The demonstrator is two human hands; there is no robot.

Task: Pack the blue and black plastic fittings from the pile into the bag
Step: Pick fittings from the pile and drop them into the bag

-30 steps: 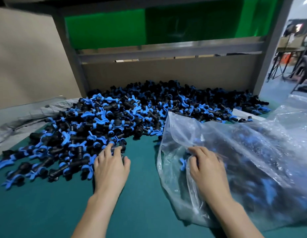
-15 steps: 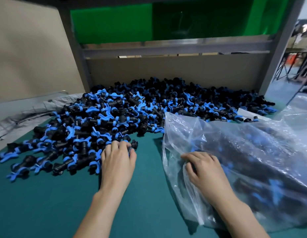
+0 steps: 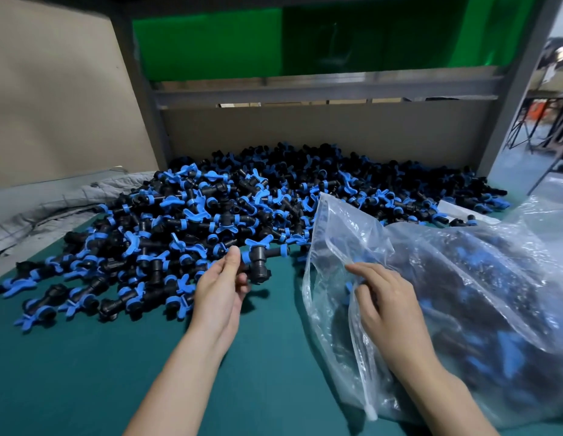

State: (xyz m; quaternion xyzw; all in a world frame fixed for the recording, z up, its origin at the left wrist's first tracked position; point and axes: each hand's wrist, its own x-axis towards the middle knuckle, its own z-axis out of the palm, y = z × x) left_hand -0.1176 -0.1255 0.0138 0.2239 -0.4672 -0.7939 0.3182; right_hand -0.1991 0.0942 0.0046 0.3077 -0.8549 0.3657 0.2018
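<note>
a: where is the piece that goes in next?

b: in the left hand [image 3: 222, 287]. its grip is clamped on one fitting [image 3: 258, 256], thumb on top and fingers under, lifted just clear of the near edge of the pile [image 3: 211, 215].

a: and the bag [image 3: 346, 221]?

b: straight to the right of that fitting, lying on the green bench [image 3: 85, 388] with its open edge turned toward the pile. the right hand [image 3: 387, 303] has its grip closed on the upper sheet of plastic by that edge, and seems to be holding the mouth up.

a: how does the fitting lie?

b: its black body runs roughly left to right, with the ringed end pointing at the bag and already close to the plastic. the blue wing stands up and a short stub points toward the person.

a: so the left hand is the one to carry it.

b: yes, it is the nearer and it has the piece. a short sideways move to the right, end first, should slip it under the lifted sheet. the wing could catch the plastic if the mouth sags.
</note>
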